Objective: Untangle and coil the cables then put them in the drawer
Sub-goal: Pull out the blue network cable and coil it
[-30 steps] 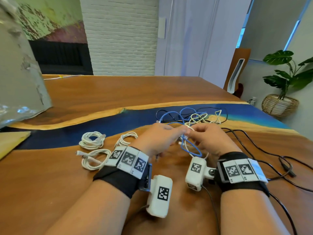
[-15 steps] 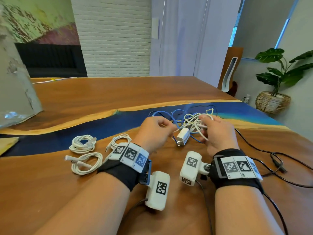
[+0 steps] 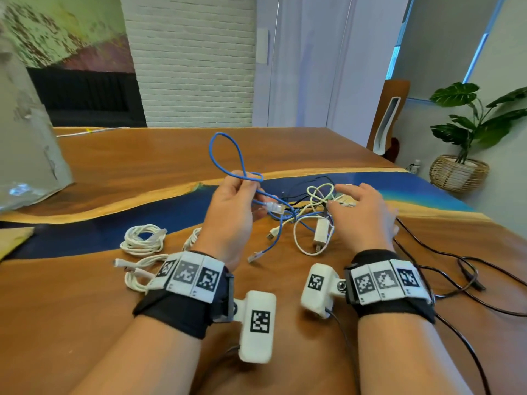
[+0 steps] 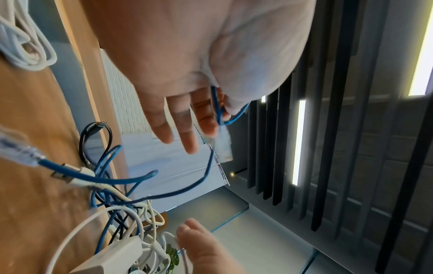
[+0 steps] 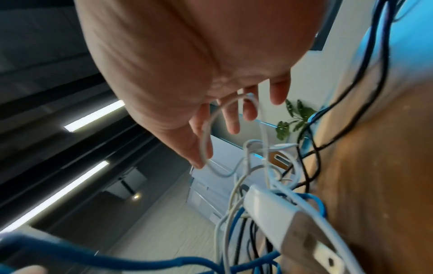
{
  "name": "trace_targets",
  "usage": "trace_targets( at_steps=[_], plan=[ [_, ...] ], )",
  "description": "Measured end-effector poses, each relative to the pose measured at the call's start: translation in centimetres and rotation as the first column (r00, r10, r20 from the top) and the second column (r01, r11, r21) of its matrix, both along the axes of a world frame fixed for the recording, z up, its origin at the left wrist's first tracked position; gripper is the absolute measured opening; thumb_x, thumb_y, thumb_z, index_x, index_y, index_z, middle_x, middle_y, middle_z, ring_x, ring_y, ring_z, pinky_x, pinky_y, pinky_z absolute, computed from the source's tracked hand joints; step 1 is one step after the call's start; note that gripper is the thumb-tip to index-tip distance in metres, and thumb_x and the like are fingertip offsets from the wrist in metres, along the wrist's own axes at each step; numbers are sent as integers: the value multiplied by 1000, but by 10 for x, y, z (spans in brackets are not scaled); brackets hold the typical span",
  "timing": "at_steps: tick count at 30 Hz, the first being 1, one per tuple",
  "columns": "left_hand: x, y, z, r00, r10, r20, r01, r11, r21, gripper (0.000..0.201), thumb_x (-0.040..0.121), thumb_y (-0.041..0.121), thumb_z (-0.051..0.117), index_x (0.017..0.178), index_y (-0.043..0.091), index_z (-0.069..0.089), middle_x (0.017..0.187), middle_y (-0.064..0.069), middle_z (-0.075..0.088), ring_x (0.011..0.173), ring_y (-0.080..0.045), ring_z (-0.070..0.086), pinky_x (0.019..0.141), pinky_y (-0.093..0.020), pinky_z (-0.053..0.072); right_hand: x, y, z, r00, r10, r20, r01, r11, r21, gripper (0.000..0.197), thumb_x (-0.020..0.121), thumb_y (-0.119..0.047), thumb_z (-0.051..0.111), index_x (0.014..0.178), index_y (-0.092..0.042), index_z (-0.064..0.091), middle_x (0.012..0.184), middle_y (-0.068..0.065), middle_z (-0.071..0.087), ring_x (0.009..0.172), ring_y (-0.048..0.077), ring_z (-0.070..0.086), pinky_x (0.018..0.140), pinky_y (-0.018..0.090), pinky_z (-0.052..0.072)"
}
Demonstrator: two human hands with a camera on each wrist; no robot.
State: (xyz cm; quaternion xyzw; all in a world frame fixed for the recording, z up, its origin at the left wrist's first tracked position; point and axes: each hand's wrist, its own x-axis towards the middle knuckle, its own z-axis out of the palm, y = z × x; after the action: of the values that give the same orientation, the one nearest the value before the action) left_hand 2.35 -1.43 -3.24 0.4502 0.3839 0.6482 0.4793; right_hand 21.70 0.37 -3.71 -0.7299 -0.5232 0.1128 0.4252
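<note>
Blue cable point(image 3: 225, 155), looped, clear-plugged, tangled

The head camera is looking forward and down from above the worktop point(image 3: 142, 172), taking in both forearms and the room beyond. The left wrist camera is peering close along the palm of the left hand point(image 4: 199, 61), tilted up toward the ceiling. The right wrist camera is doing likewise under the right hand point(image 5: 187, 64). All three are sharing the cable tangle point(image 3: 308, 215) and its white charger point(image 3: 320, 234).
</note>
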Motion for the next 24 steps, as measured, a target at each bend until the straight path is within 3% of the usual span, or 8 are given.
trace_targets(
  at_steps=[4, 6, 8, 10, 13, 17, 22, 24],
  plan=[
    [5, -6, 2, 996, -68, 64, 70, 997, -33, 23, 109, 20, 44, 90, 19, 57, 71, 3, 64, 101, -26, 75, 69, -30, 51, -16, -4, 2, 954, 231, 189, -242, 969, 37, 47, 83, -30, 70, 126, -48, 66, 131, -18, 63, 130, 18, 50, 105, 43, 39],
    [6, -10, 6, 977, -134, 167, 139, 990, -20, 24, 110, 18, 42, 89, 15, 54, 70, 1, 64, 100, -31, 76, 73, -35, 54, -23, 0, -5, 896, 429, 116, -421, 903, -85, 59, 77, -31, 71, 131, -52, 60, 117, -20, 66, 107, 11, 62, 95, 37, 50],
    [3, -13, 13, 950, -181, 255, 178, 983, 38, 25, 110, 17, 39, 89, 12, 50, 68, -5, 59, 84, -33, 77, 73, -41, 59, -25, 1, -11, 852, 522, 28, -509, 840, -188, 56, 80, -29, 75, 129, -51, 62, 102, -20, 64, 84, 5, 63, 81, 32, 53],
    [-1, -14, 17, 957, -157, 244, 144, 987, 73, 27, 110, 16, 39, 85, 12, 49, 63, -4, 47, 51, -22, 62, 69, -42, 57, -20, 3, -15, 855, 517, -26, -508, 827, -240, 49, 84, -24, 80, 128, -41, 66, 102, -18, 65, 82, 1, 61, 77, 27, 51],
    [-8, -10, 13, 998, -63, -9, 64, 996, 64, 30, 106, 15, 45, 77, 15, 54, 63, -2, 33, 43, -17, 26, 49, -30, 34, -11, 9, -19, 902, 431, -33, -427, 876, -224, 22, 85, -28, 82, 107, -29, 78, 99, -9, 73, 90, 9, 68, 81, 31, 54],
    [-2, -4, 7, 897, -110, -427, 57, 989, -134, 20, 97, 21, 52, 86, 10, 65, 72, 3, 58, 52, -10, 45, 55, -27, 43, -4, 11, -20, 935, 347, -72, -353, 929, -109, 17, 90, -24, 79, 106, -26, 80, 96, -7, 72, 85, 5, 64, 71, 23, 48],
    [15, -3, 1, 749, -209, -629, 114, 976, -188, 86, 67, 90, 55, 107, 14, 68, 99, -5, 64, 82, -16, 55, 74, -39, 50, 4, 4, -12, 894, 445, -56, -446, 895, -21, 15, 92, -15, 74, 96, -29, 79, 85, -15, 70, 84, 2, 65, 68, 19, 45],
    [19, -2, 4, 679, -260, -687, 129, 963, -237, 83, 64, 91, 59, 101, 17, 70, 101, -10, 68, 83, -22, 60, 78, -41, 54, 3, 2, -11, 876, 481, -32, -482, 876, -10, 13, 91, -15, 75, 97, -25, 81, 86, -9, 75, 84, 5, 68, 66, 16, 45]
  ],
)
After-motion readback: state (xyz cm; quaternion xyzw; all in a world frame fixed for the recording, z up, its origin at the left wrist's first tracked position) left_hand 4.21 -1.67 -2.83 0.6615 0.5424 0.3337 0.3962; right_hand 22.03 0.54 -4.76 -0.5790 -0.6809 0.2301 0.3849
